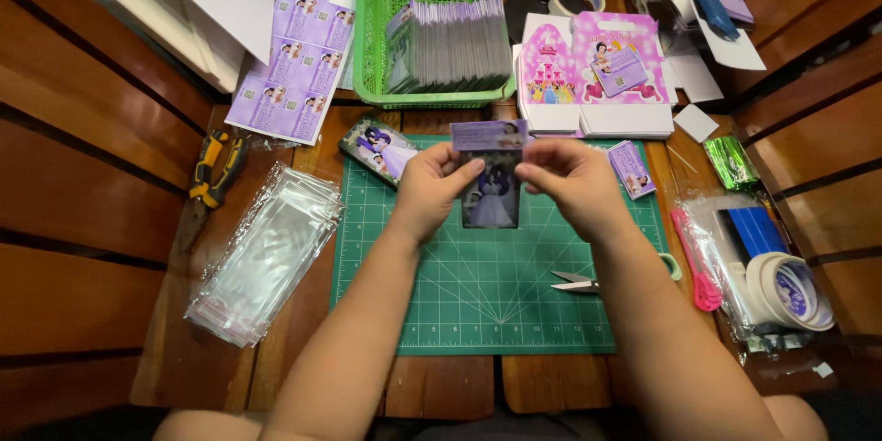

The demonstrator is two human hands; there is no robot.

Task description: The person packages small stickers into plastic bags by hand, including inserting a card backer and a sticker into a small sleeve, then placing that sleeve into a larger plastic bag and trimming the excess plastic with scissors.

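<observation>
Both forearms rise from 6 o'clock and converge toward the centre. The left hand (430, 191) sits at 9 o'clock of the meeting point, fingers curled in a pinch, thumb pointing to 2 o'clock. The right hand (571, 182) mirrors it at 3 o'clock, fingers likewise pinched.

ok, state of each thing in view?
left hand: gripping photo card
right hand: gripping photo card
photo card: held upright above the mat, purple label at its top
green basket: full of cards
snips: lying on mat
clear sleeves: stacked flat
</observation>
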